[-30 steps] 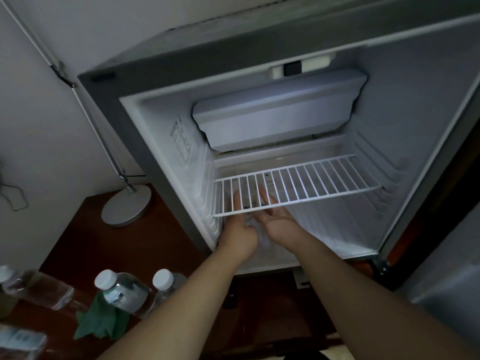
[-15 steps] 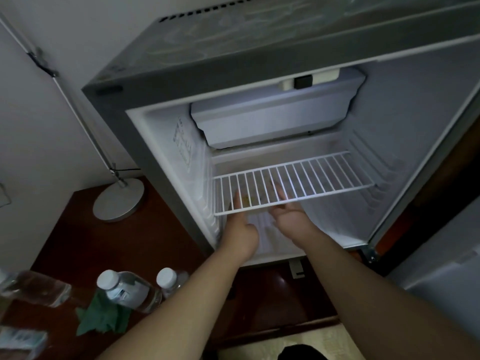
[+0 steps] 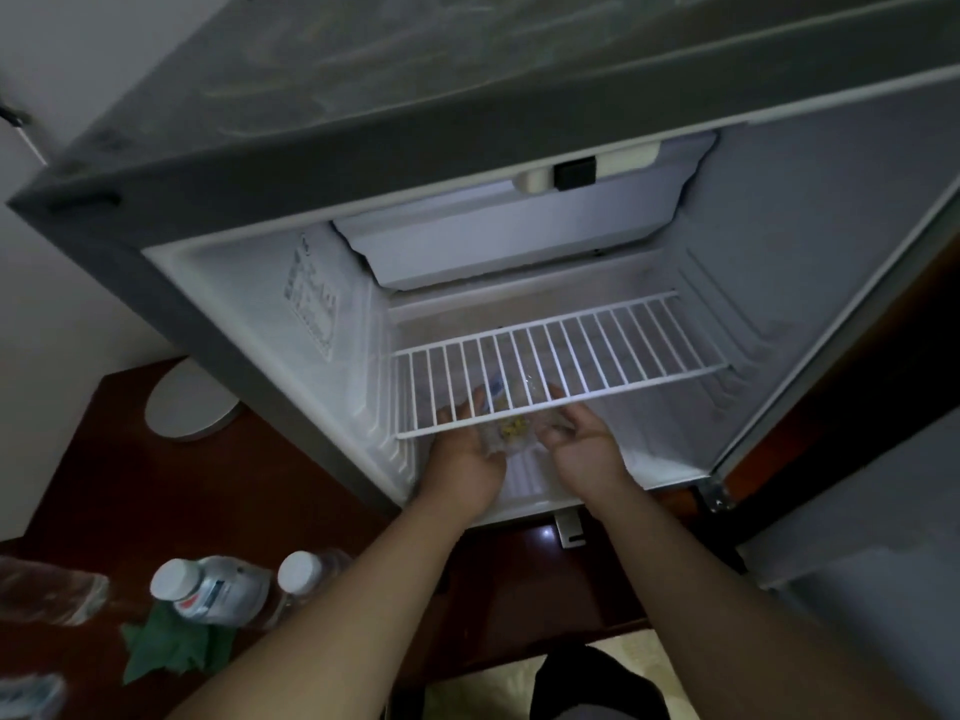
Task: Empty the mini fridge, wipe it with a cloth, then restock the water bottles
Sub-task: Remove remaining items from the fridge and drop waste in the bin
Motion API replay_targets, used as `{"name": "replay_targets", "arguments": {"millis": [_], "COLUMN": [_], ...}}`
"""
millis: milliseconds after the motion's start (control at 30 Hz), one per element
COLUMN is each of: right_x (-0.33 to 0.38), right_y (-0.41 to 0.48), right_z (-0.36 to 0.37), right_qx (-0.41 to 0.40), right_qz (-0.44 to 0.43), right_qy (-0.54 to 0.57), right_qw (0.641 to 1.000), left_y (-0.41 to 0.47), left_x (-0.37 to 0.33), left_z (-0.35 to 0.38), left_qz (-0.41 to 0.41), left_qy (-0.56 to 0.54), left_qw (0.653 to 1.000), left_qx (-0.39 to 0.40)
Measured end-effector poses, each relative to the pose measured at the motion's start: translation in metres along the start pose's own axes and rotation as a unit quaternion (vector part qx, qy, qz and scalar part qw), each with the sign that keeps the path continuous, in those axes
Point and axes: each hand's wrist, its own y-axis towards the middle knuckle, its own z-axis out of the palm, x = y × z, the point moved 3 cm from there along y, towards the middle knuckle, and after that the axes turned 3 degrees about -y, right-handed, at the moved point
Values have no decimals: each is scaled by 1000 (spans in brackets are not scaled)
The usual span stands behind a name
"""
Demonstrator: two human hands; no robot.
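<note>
Packet [image 3: 508,434] drawn forward beneath shelf [image 3: 571,350], left hand [image 3: 470,459] and right hand [image 3: 584,441] seemingly gripping its ends

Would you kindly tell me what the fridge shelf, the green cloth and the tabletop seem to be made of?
The shelf looks like white-coated metal wire: thin, smooth parallel rods. The green cloth seems soft matte fabric, lying crumpled in folds. The tabletop appears to be dark polished wood or veneer, given its glossy highlight.
</note>
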Motion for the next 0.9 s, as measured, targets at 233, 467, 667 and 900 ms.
{"name": "replay_targets", "arguments": {"millis": [233,467,667,900], "right_x": [-5,0,7,6], "right_y": [-44,-97,-146,-193], "right_z": [-23,-35,-28,-2], "right_qx": [-3,-24,-11,-6], "right_qz": [29,14,20,17], "right_qy": [-35,-30,8,7], "right_qw": [999,999,1000,1000], "left_y": [-31,-79,-127,-173], "left_x": [-1,-2,14,33], "left_z": [6,-2,-18,-47], "left_qz": [-15,3,-70,-90], "left_qy": [69,-82,-207,-210], "left_qw": [997,991,964,961], "left_qx": [36,103,151,157]}}
